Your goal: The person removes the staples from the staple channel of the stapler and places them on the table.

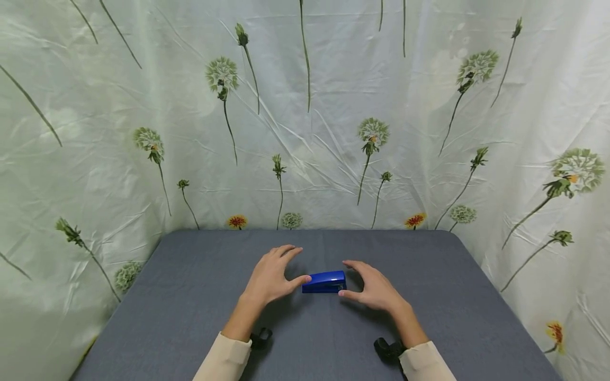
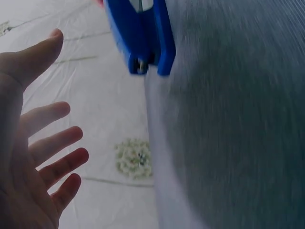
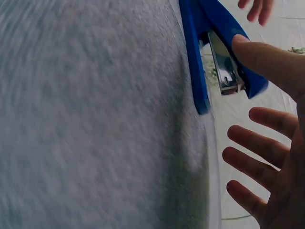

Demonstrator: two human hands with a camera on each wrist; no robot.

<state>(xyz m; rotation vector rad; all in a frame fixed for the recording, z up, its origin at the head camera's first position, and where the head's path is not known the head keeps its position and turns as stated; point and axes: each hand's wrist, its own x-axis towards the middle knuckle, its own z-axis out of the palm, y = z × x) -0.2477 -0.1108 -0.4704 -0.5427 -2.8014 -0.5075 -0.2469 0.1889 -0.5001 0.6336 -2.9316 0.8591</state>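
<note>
A blue stapler (image 1: 324,282) lies on the grey tabletop, its front end toward the right. My left hand (image 1: 272,275) is at its left end, fingers spread and thumb extended; in the left wrist view the stapler's rear end (image 2: 143,38) stands apart from that hand (image 2: 35,143). On the other side, my right hand (image 1: 374,286) hovers around the front end with its thumb and fingers apart. The right wrist view shows the stapler's metal magazine (image 3: 223,64) between base and top arm, and the right thumb overlapping the top arm; whether it touches cannot be told.
The grey cloth-covered table (image 1: 190,296) stretches out on all sides of the stapler. Behind and beside it hangs a pale curtain (image 1: 305,174) printed with dandelions. A black strap (image 1: 388,349) is on the right wrist, and another (image 1: 261,338) on the left.
</note>
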